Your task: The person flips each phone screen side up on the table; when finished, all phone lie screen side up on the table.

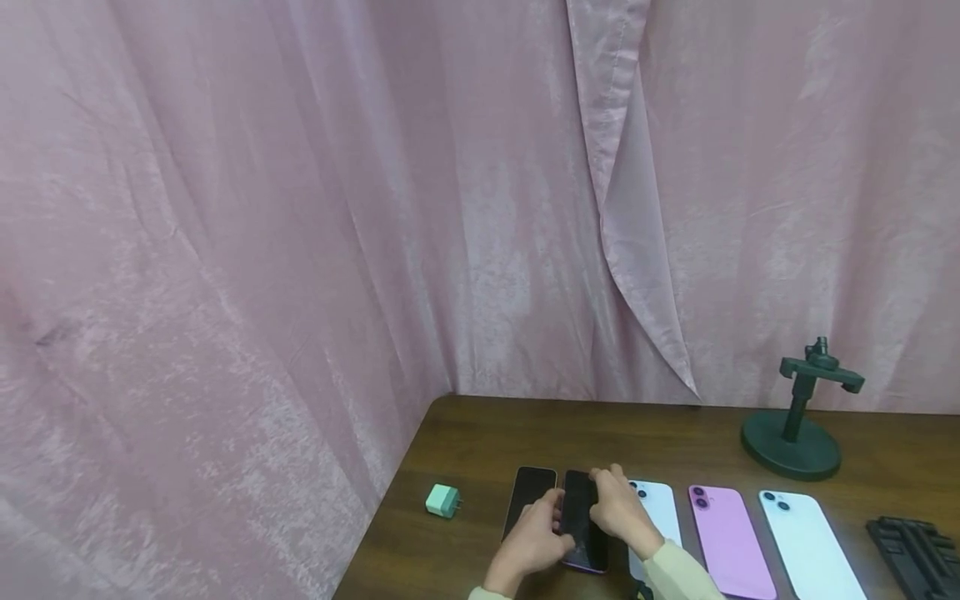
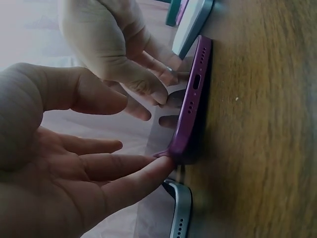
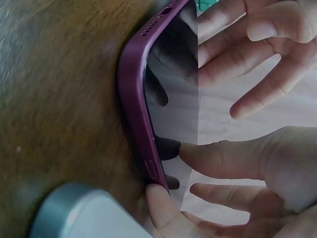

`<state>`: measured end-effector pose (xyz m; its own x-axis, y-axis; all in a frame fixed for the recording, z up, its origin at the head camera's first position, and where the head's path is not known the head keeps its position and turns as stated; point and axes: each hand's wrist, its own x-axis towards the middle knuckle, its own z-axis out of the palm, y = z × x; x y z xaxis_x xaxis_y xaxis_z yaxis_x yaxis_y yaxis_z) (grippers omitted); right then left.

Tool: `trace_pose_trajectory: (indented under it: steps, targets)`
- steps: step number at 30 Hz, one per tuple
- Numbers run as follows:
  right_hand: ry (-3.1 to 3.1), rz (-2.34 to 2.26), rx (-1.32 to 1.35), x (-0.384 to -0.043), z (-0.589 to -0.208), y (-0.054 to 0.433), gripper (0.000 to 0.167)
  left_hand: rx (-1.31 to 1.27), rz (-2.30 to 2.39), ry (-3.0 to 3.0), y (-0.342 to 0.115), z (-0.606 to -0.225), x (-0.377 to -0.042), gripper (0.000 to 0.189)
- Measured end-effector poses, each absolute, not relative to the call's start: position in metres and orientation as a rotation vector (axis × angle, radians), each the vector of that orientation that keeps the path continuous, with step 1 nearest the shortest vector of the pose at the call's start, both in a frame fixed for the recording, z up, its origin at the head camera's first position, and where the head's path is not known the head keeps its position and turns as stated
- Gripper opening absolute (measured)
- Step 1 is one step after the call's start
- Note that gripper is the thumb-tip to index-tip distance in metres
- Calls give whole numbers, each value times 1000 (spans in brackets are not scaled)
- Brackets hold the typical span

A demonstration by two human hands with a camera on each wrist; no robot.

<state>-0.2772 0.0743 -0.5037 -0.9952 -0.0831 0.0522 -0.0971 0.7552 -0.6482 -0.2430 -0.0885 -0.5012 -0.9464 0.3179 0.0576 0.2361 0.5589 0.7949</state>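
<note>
A smartphone with a purple frame lies screen up on the table between both hands, its dark glass reflecting the fingers. My left hand is at its left side; in the left wrist view, straight fingertips touch the lower corner of the frame, while the thumb stands apart from it. Over on the right side is my right hand. One of its fingers touches the side edge below a button, and the thumb tip is right at the screen. Neither hand is wrapped around the phone.
Another dark-screened phone lies to the left, beside a green charger plug. Rightward lie a pale blue phone, a lilac phone and a whitish phone. Beyond are a dark green stand and a black folded holder.
</note>
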Motion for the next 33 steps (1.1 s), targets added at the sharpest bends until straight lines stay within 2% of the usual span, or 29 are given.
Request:
trace_pose_trajectory:
  steps: [10,22,33]
  targets:
    - [-2912,1077,172,-278,-505,77,49,386,1132,2742,-79,-499,-243,75]
    - [-2913,1083,173,-274,-506,78,52,298,1152,2681,-69,-502,-240,71]
    - [-2818,1106,227,-276,-497,95,42,364,1240,2764,-61,-500,-249,64]
